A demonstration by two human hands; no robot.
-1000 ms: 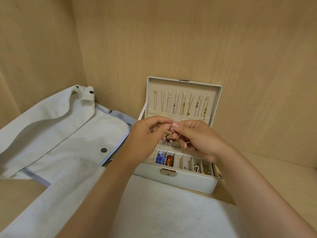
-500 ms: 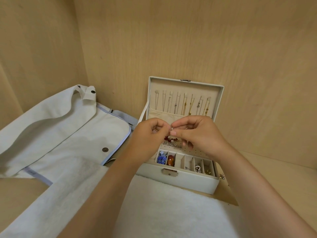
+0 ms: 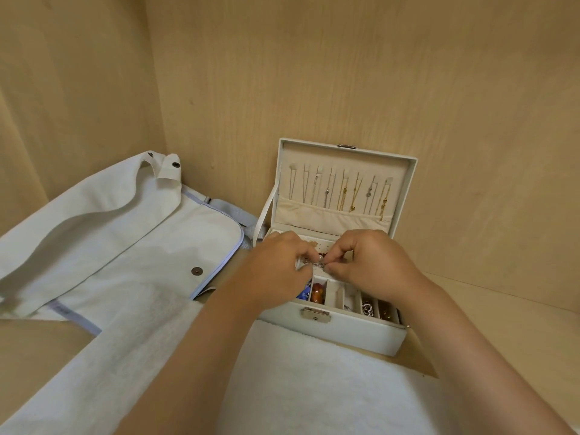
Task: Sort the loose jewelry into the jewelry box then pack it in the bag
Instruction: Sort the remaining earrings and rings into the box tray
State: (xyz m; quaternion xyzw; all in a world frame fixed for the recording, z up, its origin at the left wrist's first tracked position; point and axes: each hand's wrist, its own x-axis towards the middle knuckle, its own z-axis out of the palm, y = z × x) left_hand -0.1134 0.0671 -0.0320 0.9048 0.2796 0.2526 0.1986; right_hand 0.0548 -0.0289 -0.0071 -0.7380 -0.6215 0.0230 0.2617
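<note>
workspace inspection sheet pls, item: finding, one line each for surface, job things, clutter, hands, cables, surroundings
surface: wooden shelf, its near part covered by a white towel
job's things: jewelry box open with its lid upright; necklaces hang inside the lid; front compartments partly filled; bag lies to the left of the box; small silvery piece held over the box's tray
clutter: nothing seen
grippers: left hand and right hand both pinch the small silvery piece between fingertips
cables: nothing seen
surroundings: wooden walls behind and on the left
</note>
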